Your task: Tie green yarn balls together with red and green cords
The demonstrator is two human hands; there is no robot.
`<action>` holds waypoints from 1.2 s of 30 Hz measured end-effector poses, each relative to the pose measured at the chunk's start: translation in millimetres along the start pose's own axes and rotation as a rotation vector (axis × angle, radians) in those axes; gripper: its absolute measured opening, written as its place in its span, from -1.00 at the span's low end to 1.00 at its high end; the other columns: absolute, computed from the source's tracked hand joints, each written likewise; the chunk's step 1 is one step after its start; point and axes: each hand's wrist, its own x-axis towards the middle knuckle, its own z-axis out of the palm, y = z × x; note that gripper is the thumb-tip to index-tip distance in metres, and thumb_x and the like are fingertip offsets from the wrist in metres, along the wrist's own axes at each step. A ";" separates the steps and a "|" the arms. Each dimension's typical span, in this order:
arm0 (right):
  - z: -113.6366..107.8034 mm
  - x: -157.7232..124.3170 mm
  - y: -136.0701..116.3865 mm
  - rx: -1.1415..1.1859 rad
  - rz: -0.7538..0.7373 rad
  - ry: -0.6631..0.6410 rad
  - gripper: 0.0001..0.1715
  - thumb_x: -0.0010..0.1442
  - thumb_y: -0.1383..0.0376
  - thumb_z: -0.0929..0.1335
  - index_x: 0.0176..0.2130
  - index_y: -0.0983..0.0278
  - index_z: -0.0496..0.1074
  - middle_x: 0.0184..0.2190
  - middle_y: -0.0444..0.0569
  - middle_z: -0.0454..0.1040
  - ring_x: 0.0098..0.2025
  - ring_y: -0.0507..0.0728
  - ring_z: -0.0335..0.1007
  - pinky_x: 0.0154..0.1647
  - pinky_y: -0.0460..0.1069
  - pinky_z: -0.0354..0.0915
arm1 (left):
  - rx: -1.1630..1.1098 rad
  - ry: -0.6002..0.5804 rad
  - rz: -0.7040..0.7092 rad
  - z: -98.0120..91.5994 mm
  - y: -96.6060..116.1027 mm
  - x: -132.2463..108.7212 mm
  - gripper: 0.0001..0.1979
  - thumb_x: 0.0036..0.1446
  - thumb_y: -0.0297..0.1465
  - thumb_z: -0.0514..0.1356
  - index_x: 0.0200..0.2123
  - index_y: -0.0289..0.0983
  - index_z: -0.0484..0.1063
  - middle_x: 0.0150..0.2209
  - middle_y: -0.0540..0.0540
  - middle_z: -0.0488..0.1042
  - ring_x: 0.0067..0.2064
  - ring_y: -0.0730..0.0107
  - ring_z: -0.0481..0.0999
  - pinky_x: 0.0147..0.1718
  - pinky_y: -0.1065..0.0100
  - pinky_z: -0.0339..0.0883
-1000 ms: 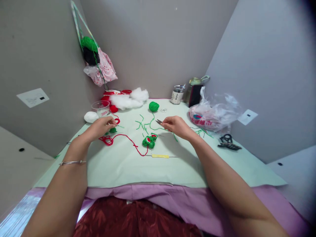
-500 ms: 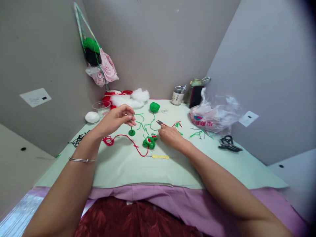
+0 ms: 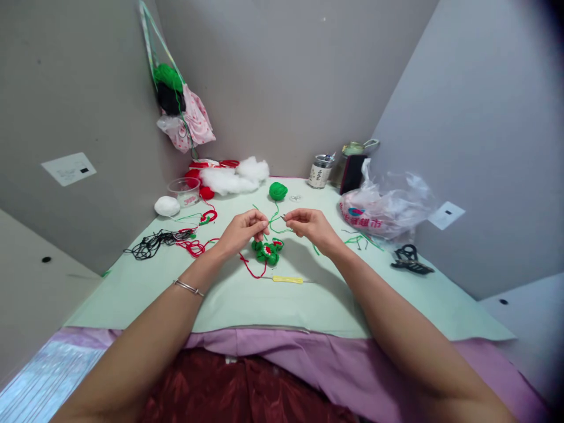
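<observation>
My left hand (image 3: 247, 228) is closed in a pinch, with a bit of green yarn showing at its fingertips. Across from it, my right hand (image 3: 309, 227) is closed round small thread snips (image 3: 283, 218); only their dark tip pokes out past the fingers. Just below and between the hands lie green crocheted pieces (image 3: 269, 252) with red-and-white parts. A red yarn tail (image 3: 253, 274) runs from them. Nearer me lies a crochet hook (image 3: 288, 280) with a yellow handle. Beyond the hands sits a green yarn ball (image 3: 278, 191), its strand trailing toward them.
At left are tangled black yarn (image 3: 154, 245), a white yarn ball (image 3: 167, 206), a clear tub (image 3: 185, 192) and white stuffing (image 3: 233, 177). At right stand a pen tin (image 3: 320, 171), a plastic bag (image 3: 374, 211) and a black hair claw (image 3: 412, 260). Green scraps (image 3: 359, 240) lie nearby.
My left hand has moved right and toward me, closing into a pinch. My right hand has shifted slightly up, the snips now mostly hidden in its fingers. The two hands are closer together.
</observation>
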 end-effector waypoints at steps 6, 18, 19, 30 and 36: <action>4.2 -7.7 -10.1 -0.058 -0.229 0.018 -0.78 0.10 0.17 0.39 -0.33 0.29 0.49 -0.25 -0.01 0.51 -0.24 0.07 0.37 -0.24 -0.03 0.26 | 0.034 0.003 0.017 2.7 -5.5 -0.9 -0.74 0.13 -0.19 0.23 -0.31 -0.29 0.36 -0.42 -0.02 0.49 -0.50 0.54 0.35 -0.47 0.44 0.23; 13.6 -9.5 -5.5 0.001 -0.249 0.036 -0.78 0.11 0.17 0.42 -0.35 0.30 0.50 -0.40 -0.04 0.54 -0.34 0.09 0.41 -0.23 0.00 0.32 | 0.124 -0.041 0.136 6.9 -2.3 -3.3 -0.70 0.21 -0.14 0.14 -0.26 -0.27 0.43 -0.37 -0.01 0.45 -0.39 0.47 0.37 -0.31 0.40 0.28; 14.3 -10.3 -6.4 0.019 -0.251 0.047 -0.78 0.11 0.17 0.42 -0.35 0.30 0.50 -0.39 -0.04 0.54 -0.33 0.09 0.41 -0.23 0.00 0.33 | 0.181 -0.042 0.151 8.0 -1.9 -3.9 -0.66 0.23 -0.12 0.10 -0.32 -0.28 0.47 -0.35 -0.04 0.46 -0.35 0.44 0.38 -0.26 0.39 0.28; 30.9 -25.4 -16.9 -0.217 -0.469 -0.020 -0.90 0.20 0.30 0.38 -0.30 0.24 0.53 -0.28 -0.03 0.48 -0.19 0.09 0.38 -0.11 0.01 0.29 | -0.091 0.177 0.073 16.4 -20.4 3.6 -0.62 0.17 -0.13 0.17 -0.21 -0.34 0.56 -0.22 -0.14 0.56 -0.20 0.33 0.47 -0.08 0.29 0.33; 23.1 -18.4 -21.3 0.199 -0.235 0.090 -0.83 0.10 0.21 0.43 -0.34 0.27 0.45 -0.46 -0.12 0.46 -0.48 0.00 0.34 -0.40 -0.05 0.31 | -0.036 0.145 0.085 19.8 -16.1 -1.7 -0.67 0.22 -0.21 0.12 -0.15 -0.33 0.52 -0.30 -0.10 0.53 -0.33 0.45 0.43 -0.24 0.39 0.34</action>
